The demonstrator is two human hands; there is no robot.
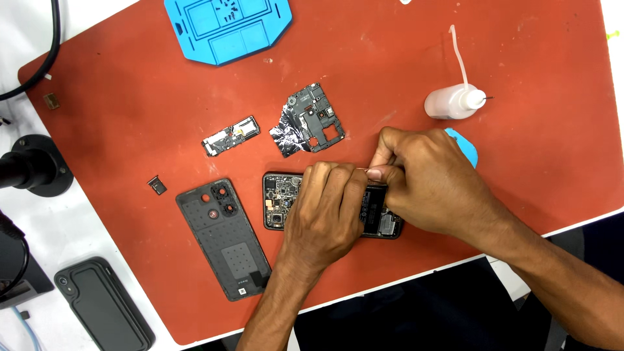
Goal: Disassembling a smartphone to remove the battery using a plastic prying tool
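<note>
The opened smartphone (pixel 281 201) lies lengthwise left to right under both hands. The left hand (pixel 325 211) presses flat on it; the right hand (pixel 422 179) pinches a thin tool (pixel 367 170) over the phone's middle.

The broad rust-red work mat (pixel 130 110) looks like matt rubber, scuffed and speckled with pale marks. At twelve o'clock lies a bright blue moulded tray (pixel 227 26) of smooth, faintly shiny silicone. The dark grey phone back cover (pixel 224 237), at seven o'clock from the middle, is matt plastic with a finely dotted patch. Under the left hand (pixel 325 214) and right hand (pixel 422 182) the opened black phone body (pixel 279 201) shows bare circuit board and small dull metal shields. Above it, the black inner frame piece (pixel 315 117) carries crinkled, glossy silver foil. At two o'clock the white squeeze bottle (pixel 452 102) is translucent soft plastic.
</note>
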